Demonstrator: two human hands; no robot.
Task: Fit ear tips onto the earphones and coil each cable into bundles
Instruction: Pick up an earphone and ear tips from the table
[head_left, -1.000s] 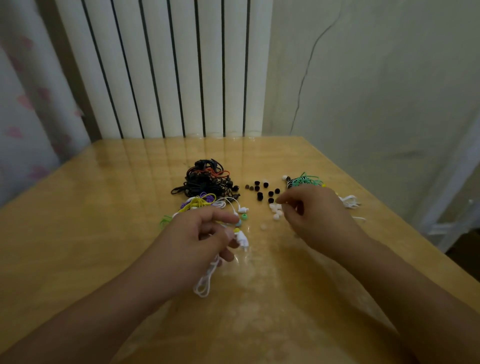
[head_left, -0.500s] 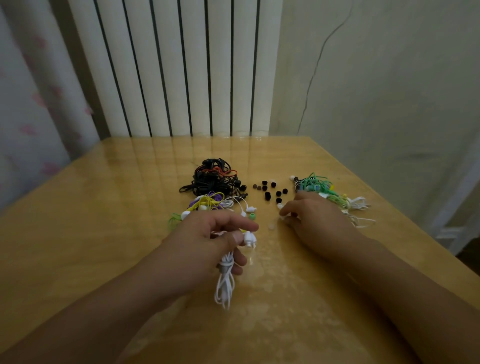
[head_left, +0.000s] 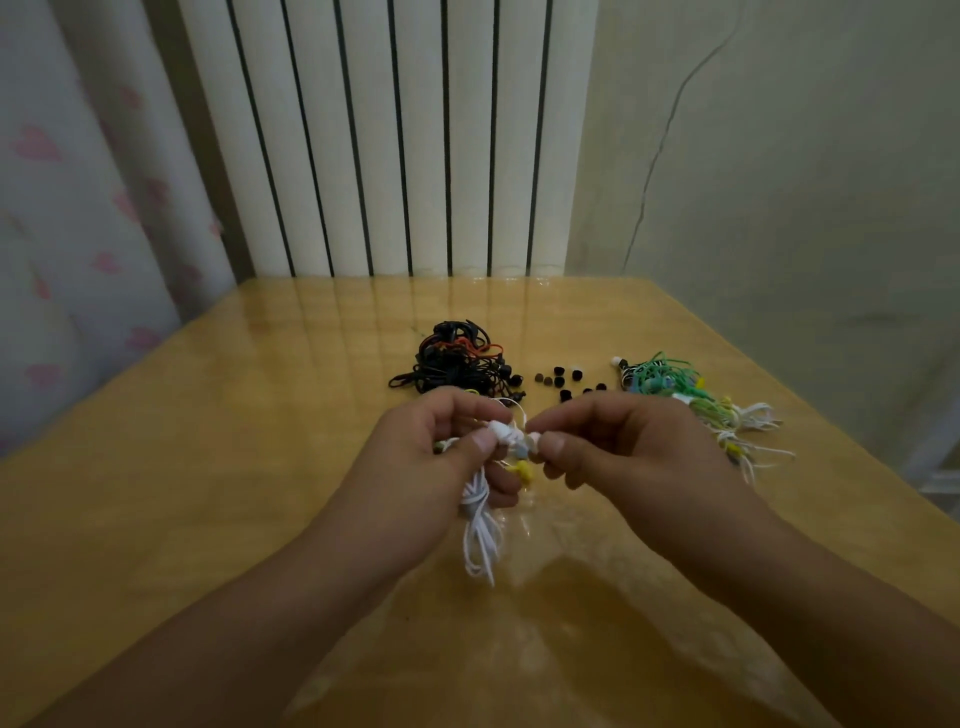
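Both hands are up off the table (head_left: 218, 509) now and meeting in the middle. Half a second ago the right hand (head_left: 618, 447) was down among the loose tips, fingertips on the wood; it has lifted and swung in toward the left hand (head_left: 441, 467), and the two sit nearly knuckle to knuckle. The right thumb and forefinger pinch a small pale ear tip (head_left: 532, 443), held right against the white earbud (head_left: 501, 430) that the left thumb and forefinger grip. Whether the tip is seated on the bud I cannot tell; the fingers crowd it.

The left hand has risen as well, and its lower fingers curl around the white cable (head_left: 480, 530), whose folded loops hang below the fist, the ends dangling just over the table. A bit of yellow (head_left: 521, 470) peeks out between the two hands, too hidden to name.

Beyond the hands, the black earphone tangle (head_left: 452, 364) with its orange strand lies as it did before, behind the left hand. The scattered black ear tips (head_left: 560, 382) lie behind the gap between the hands, more of them in plain sight now that the right hand is off them. Behind the right hand and to its right sprawls the green and white earphone pile (head_left: 691, 395), unmoved. A white radiator (head_left: 389, 135) stands past the table's far edge, a curtain with pink hearts (head_left: 67, 218) to its left.
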